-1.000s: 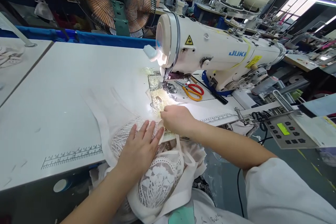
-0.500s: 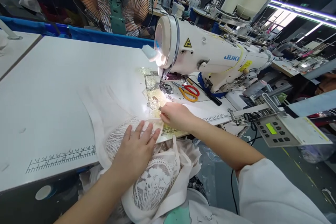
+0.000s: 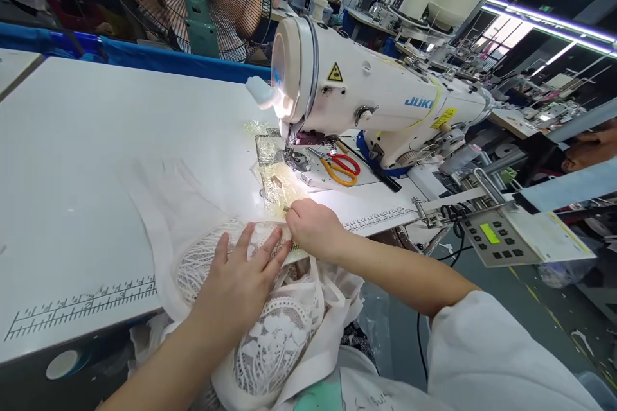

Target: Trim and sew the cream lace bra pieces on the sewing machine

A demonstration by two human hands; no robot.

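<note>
A white lace bra (image 3: 277, 348) lies partly on the sewing table (image 3: 81, 192) and hangs over its front edge onto the lap. My left hand (image 3: 241, 276) is spread flat on the upper lace cup, fingers apart. At the inner edge of that cup my right hand (image 3: 313, 228) is closed, its fingertips by the fabric. A small dark tip pokes out of the right fingers; the rest is hidden in the fist. Beyond the hands stands a white sewing machine (image 3: 357, 80), its presser foot (image 3: 290, 153) lit and apart from the bra.
Scissors with red and orange handles (image 3: 341, 168) lie beside the machine bed, near a black-handled tool (image 3: 385, 180). A control panel (image 3: 496, 234) juts out at right. A fan (image 3: 197, 6) stands behind the blue-edged table. Printed rulers run along the front edge.
My right hand has come nearer to me, away from the presser foot and against the cup's edge. The left hand stays spread on the lace. The whole view has shifted slightly.
</note>
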